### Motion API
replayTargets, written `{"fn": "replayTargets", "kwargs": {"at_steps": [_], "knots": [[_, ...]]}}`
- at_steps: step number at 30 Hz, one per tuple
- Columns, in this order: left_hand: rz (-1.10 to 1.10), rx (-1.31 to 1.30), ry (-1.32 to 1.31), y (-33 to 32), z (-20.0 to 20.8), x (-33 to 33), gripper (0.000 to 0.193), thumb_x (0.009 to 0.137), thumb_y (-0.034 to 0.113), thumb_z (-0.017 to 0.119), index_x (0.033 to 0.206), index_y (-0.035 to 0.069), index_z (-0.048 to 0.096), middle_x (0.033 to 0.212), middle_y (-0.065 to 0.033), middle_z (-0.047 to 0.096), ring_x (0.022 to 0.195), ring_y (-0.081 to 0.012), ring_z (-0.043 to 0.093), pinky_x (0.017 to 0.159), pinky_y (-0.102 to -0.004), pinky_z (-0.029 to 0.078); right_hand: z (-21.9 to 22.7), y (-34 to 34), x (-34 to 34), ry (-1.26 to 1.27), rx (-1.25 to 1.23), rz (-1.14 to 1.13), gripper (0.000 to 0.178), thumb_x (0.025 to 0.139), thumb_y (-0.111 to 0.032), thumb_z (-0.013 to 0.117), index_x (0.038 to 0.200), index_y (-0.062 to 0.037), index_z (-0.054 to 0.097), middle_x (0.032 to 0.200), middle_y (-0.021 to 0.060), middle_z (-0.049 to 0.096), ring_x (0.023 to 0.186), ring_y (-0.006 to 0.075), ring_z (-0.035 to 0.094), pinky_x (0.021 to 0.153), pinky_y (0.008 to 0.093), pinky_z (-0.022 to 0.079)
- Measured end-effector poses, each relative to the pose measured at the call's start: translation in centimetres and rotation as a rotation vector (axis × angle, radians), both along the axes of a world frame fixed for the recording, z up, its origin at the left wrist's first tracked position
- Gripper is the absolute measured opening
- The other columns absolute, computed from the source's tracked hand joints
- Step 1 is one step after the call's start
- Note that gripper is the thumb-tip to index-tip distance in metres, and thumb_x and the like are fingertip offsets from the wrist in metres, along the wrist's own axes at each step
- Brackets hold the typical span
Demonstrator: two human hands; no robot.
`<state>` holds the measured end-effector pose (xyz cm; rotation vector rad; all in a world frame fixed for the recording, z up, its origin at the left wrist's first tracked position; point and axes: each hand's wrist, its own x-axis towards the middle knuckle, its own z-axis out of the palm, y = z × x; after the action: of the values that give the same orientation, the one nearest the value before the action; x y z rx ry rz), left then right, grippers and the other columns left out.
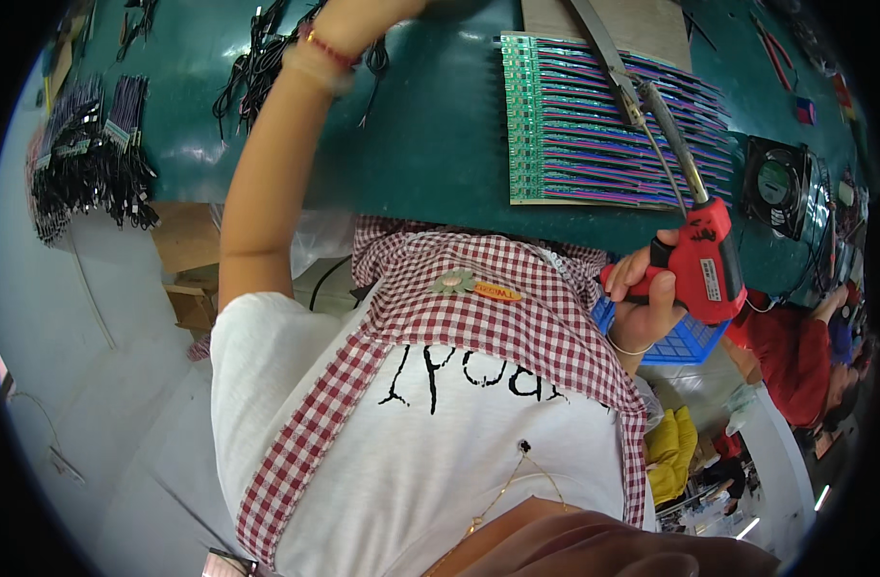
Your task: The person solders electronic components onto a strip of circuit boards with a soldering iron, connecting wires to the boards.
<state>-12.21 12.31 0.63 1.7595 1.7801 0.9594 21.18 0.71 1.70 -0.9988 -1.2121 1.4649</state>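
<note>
In my right hand (642, 298) is a red trigger-style soldering gun (714, 260), its fingers wrapped round the handle by the black trigger. The gun's metal barrel (672, 139) points up and away, over a row of small green circuit boards (523, 120) with pink, blue and black wires (603, 144). These lie on a pale board on the green table. My left hand (368, 17) reaches to the far edge of the view, near a bundle of black cables (262, 67). Its fingers are cut off and blurred beside a dark shape I cannot make out.
More bundled black-ended cables (94, 159) hang over the left edge of the green table (421, 144). To the right stand a black fan (778, 186) and red-handled pliers (774, 53). A blue plastic basket (685, 341) is below the table edge; a person in red (791, 356) sits farther right.
</note>
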Motion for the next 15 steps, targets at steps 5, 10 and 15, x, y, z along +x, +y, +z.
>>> {"fn": "replayTargets", "kwargs": {"at_steps": [5,10,15], "knots": [[-0.271,0.11,-0.449,-8.2,0.9,7.0,0.007,0.08,0.005,0.061,0.086,0.001,0.061,0.073,-0.0031,0.058,0.064,-0.0109,0.057,0.059,-0.0238,0.046,1.6,0.6,-3.2,0.002,-0.074,0.055,0.042,0.086,-0.013,0.056,0.12,0.0023,0.037,0.078,0.0099,0.053,0.06,0.0158,0.052,0.055,0.0284,0.047],[-0.261,0.176,-0.529,-12.0,1.7,11.7,0.013,0.072,0.009,0.068,0.082,0.004,0.061,0.074,-0.0066,0.054,0.067,-0.0201,0.054,0.058,-0.0292,0.044,2.3,1.1,-5.2,-0.01,-0.08,0.154,0.047,0.079,0.009,0.056,0.122,0.0005,0.04,0.086,0.0083,0.054,0.076,0.0138,0.054,0.066,0.0254,0.046],[-0.243,0.208,-0.488,-12.4,1.5,11.8,0.015,0.072,0.008,0.068,0.083,0.003,0.061,0.075,-0.0068,0.055,0.066,-0.0189,0.055,0.057,-0.0283,0.045,2.4,1.1,-5.6,-0.111,-0.086,0.128,0.047,0.078,0.009,0.058,0.121,0.0017,0.041,0.089,0.0076,0.055,0.076,0.0112,0.054,0.067,0.0231,0.046]]}}
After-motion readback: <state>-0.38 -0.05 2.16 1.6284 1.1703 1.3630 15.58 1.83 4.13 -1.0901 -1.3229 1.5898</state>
